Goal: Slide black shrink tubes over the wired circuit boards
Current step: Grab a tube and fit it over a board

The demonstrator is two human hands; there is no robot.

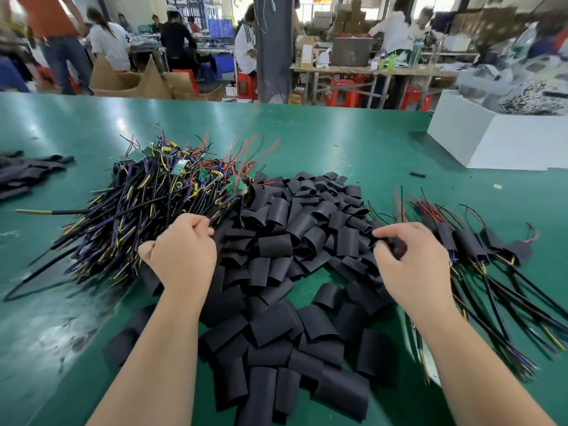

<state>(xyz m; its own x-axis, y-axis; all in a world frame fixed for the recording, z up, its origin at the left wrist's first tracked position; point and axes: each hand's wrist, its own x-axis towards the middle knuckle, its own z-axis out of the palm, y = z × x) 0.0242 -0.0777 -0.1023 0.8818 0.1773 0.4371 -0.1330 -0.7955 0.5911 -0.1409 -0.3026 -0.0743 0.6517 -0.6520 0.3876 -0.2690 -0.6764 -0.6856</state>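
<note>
A big heap of short black shrink tubes covers the middle of the green table. Left of it lies a tangled pile of wired circuit boards, green boards at the far end and black, yellow and purple wires toward me. My left hand rests at the near edge of that pile, fingers curled around wires. My right hand hovers over the heap's right side, fingertips pinching a black tube. To the right lie several boards with tubes over them.
A white box holding small parts stands at the far right of the table. More black tubes lie at the left edge. A single tube lies alone near the box. People work at benches beyond the table.
</note>
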